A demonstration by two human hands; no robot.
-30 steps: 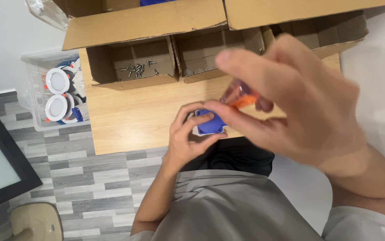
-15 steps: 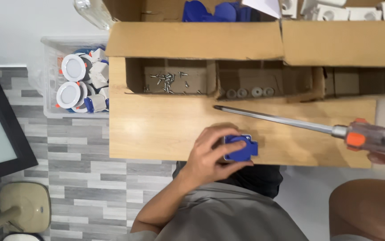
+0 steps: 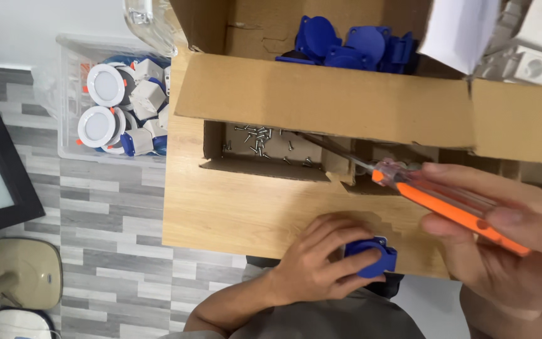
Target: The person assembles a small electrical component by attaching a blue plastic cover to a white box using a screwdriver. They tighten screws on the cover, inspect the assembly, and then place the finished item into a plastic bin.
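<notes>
Right hand (image 3: 503, 251) gripping orange-handled screwdriver (image 3: 446, 207), shaft slanting up-left, tip in screw box (image 3: 264, 147); left hand (image 3: 321, 263) clasping blue socket (image 3: 371, 257) on tabletop (image 3: 233, 213).

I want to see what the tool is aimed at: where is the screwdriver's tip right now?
In the head view, the screwdriver, held in the right hand, points up-left, its tip inside the small cardboard compartment among the loose screws.

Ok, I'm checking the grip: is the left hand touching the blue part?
Touching. The head view shows the left hand lying over the blue part at the wooden table edge, fingers wrapped onto it.
</notes>
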